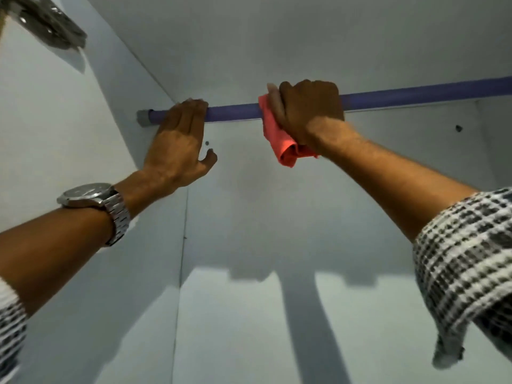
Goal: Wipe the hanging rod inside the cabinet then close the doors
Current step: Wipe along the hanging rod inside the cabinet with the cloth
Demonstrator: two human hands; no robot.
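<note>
A purple hanging rod (pixel 232 112) runs across the top of the white cabinet, from a grey socket (pixel 142 118) on the left wall out past the right edge. My right hand (pixel 307 109) is wrapped around the rod near its middle, holding a red-orange cloth (pixel 277 139) against it; part of the cloth hangs below the fist. My left hand (pixel 177 139) rests over the rod close to the left socket, fingers curled on top and thumb spread below. A metal watch (pixel 94 200) sits on my left wrist.
The cabinet's white back panel (pixel 277 217), left side wall (pixel 55 134) and top panel (pixel 277 37) enclose the space. A grey metal hinge (pixel 52 23) sticks out at the upper left. Small holes dot the back panel. The doors are out of view.
</note>
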